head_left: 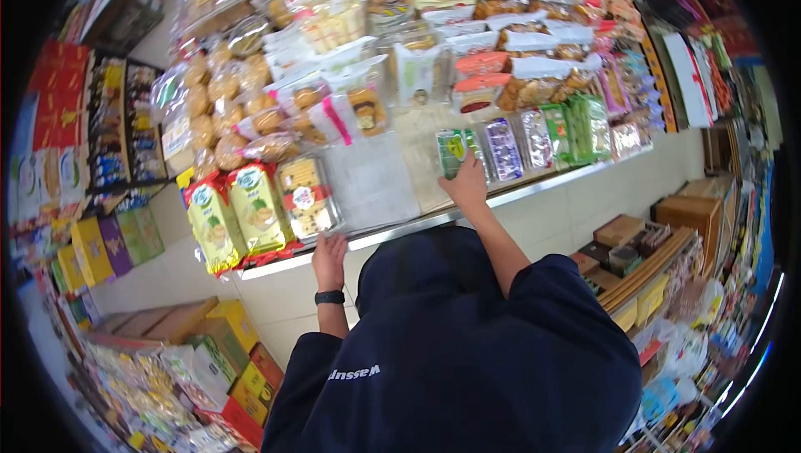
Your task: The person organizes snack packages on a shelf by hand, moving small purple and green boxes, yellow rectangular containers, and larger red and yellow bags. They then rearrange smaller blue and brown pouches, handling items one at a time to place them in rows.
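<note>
My right hand (pixel 467 182) is closed on a small green packet (pixel 451 149) at the front of the display shelf, with its fingers over the packet's right side. Just right of it stands a purple-and-white packet (pixel 504 149). My left hand (pixel 330 254), with a dark band on the wrist, rests at the shelf's metal front edge (pixel 375 237), fingers apart and holding nothing. It is just below a clear box of cookies (pixel 307 196) with a red and white label. Two yellow-green bags (pixel 257 205) lie left of that box.
Rows of bagged pastries (pixel 534 78) and round buns (pixel 225 86) fill the back of the shelf. Cartons (pixel 242 369) stand at the lower left. A wooden rack (pixel 659 265) with boxes is at the right, over a tiled floor (pixel 542 223).
</note>
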The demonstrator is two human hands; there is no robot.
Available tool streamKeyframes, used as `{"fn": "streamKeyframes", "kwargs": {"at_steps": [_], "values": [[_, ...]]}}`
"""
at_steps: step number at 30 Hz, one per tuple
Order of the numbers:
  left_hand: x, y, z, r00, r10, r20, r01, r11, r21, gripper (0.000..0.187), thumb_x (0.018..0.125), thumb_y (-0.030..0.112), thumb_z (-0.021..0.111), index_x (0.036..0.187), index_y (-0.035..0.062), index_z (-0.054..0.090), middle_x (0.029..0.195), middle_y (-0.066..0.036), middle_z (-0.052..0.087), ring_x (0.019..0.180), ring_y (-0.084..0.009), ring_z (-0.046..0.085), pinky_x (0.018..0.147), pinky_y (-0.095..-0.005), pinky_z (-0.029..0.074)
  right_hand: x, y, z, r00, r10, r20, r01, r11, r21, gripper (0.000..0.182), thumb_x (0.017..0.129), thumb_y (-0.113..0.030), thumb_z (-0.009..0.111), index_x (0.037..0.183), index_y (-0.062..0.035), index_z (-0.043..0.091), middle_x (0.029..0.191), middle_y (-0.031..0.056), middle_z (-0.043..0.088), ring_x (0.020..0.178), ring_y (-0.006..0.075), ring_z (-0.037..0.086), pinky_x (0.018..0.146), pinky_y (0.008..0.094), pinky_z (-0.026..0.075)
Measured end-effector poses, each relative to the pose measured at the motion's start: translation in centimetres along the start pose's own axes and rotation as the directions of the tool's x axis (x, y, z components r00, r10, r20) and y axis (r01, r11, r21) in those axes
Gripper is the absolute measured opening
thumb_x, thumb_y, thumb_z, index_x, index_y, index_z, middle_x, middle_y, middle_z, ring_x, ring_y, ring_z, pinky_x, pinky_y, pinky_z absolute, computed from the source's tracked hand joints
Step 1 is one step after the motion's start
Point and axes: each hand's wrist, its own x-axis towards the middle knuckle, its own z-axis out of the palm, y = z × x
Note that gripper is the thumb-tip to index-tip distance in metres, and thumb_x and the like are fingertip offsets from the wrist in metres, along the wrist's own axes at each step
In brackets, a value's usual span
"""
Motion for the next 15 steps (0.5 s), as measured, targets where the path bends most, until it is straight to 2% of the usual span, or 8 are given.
{"fn": "streamKeyframes", "kwargs": {"at_steps": [3, 5, 9, 12, 15], "values": [[-1.9, -0.6, 1.4, 0.992, -0.06, 0.114, 0.05, 0.995, 0.091, 0.054, 0.104, 0.029, 0.055, 0.138, -0.0097, 0.042, 0.135, -0.027, 0.055, 0.122, -0.0337, 0.06, 0.104, -0.0399, 0.051, -1.2, -5.2, 2.1, 0.979, -0.159, 0.123, 0.153, 0.986, 0.062, 0.107, 0.068, -0.039, 0.084, 0.146, 0.0072, 0.027, 0.124, 0.0303, 0.051, 0.117, 0.045, 0.054, 0.099, 0.0489, 0.047], [-2.8, -1.0, 2.9, 0.981, -0.101, 0.166, 0.076, 0.985, 0.155, 0.048, 0.104, 0.025, 0.05, 0.135, -0.0104, 0.043, 0.136, -0.025, 0.055, 0.124, -0.0335, 0.059, 0.106, -0.0411, 0.049, -1.7, -8.7, 4.7, 0.952, -0.202, 0.23, 0.19, 0.979, 0.073, 0.109, 0.068, -0.042, 0.084, 0.147, 0.0072, 0.027, 0.125, 0.0308, 0.051, 0.117, 0.0441, 0.054, 0.1, 0.0488, 0.047], [-2.3, -2.5, 4.9, 0.966, -0.12, 0.231, 0.072, 0.976, 0.205, 0.05, 0.104, 0.02, 0.051, 0.145, -0.0061, 0.038, 0.14, -0.023, 0.053, 0.124, -0.0332, 0.059, 0.107, -0.0412, 0.048, -2.0, -14.5, 9.0, 0.897, -0.27, 0.349, 0.246, 0.963, 0.112, 0.112, 0.068, -0.043, 0.085, 0.148, 0.007, 0.024, 0.129, 0.0325, 0.048, 0.118, 0.0442, 0.054, 0.099, 0.0485, 0.048], [-1.6, -2.7, 6.1, 0.971, -0.114, 0.211, 0.1, 0.992, 0.078, 0.053, 0.103, 0.017, 0.054, 0.147, -0.0045, 0.036, 0.143, -0.021, 0.051, 0.122, -0.0318, 0.059, 0.104, -0.0388, 0.05, -2.2, -17.2, 11.5, 0.911, -0.25, 0.328, 0.203, 0.964, 0.17, 0.113, 0.068, -0.042, 0.085, 0.149, 0.0064, 0.021, 0.131, 0.0342, 0.045, 0.117, 0.0459, 0.054, 0.097, 0.0486, 0.049], [-0.2, -2.5, 6.6, 0.976, -0.102, 0.192, 0.091, 0.994, 0.062, 0.062, 0.104, 0.019, 0.052, 0.154, -0.0035, 0.022, 0.148, -0.021, 0.046, 0.128, -0.0325, 0.053, 0.108, -0.04, 0.047, -2.3, -17.8, 12.9, 0.923, -0.297, 0.246, 0.279, 0.954, 0.106, 0.111, 0.07, -0.041, 0.084, 0.149, 0.0054, 0.022, 0.131, 0.0334, 0.044, 0.116, 0.0479, 0.054, 0.096, 0.0488, 0.049]]}}
